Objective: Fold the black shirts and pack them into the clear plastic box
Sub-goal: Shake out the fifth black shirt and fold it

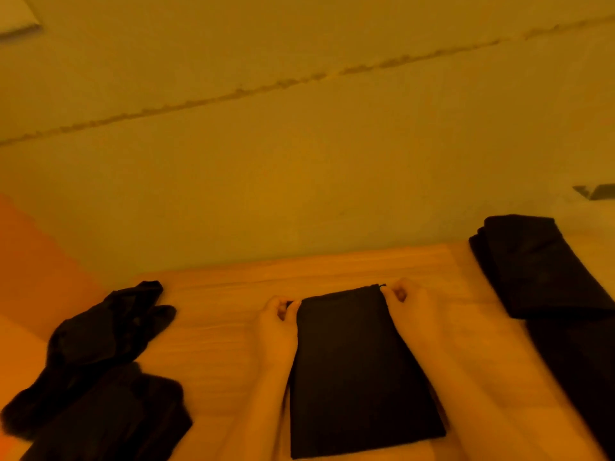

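Folded black shirt flat on the wooden table between my forearms, long axis running away from me, my left hand pinching its far left corner, my right hand pinching the far right, crumpled shirts left, folded stack right.

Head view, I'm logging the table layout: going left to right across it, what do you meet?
Crumpled black shirts → left hand → folded black shirt, pinched at its far corners by both hands → right hand → stack of folded black shirts.

Folded black shirt flat on table
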